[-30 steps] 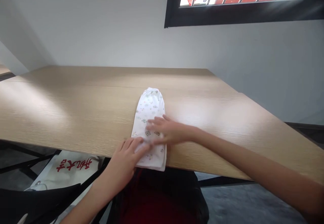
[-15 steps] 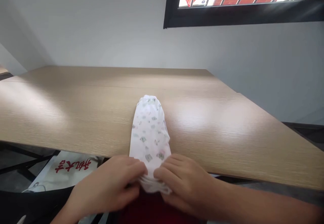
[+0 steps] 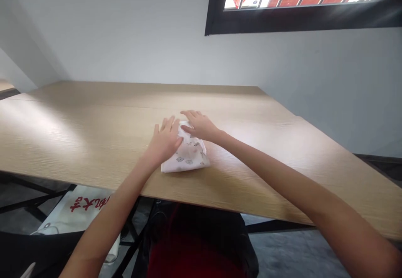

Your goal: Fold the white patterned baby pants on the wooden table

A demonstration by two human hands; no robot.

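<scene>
A white garment (image 3: 188, 155) with a small printed pattern lies folded over on the wooden table (image 3: 109, 144). Its kind is not clear from here. Near its far left side is my left hand (image 3: 165, 142), fingers spread and stretched forward, the thumb over the fabric. My right hand (image 3: 201, 126) is at the far end of the cloth, open, its fingers pointing left and its thumb apart. Both hands cover part of the garment's far end. Whether they press on it or hover just above cannot be told.
A white cloth bag (image 3: 75, 209) with red characters lies below the table's front edge at left, near dark metal bars. The table reaches back to a grey wall (image 3: 132, 31). A dark-framed barred window (image 3: 301, 18) is at the upper right.
The garment's near end, gripped by both hands at the table's front edge, has been folded away from me. Both hands have let go and moved forward over its far end.
</scene>
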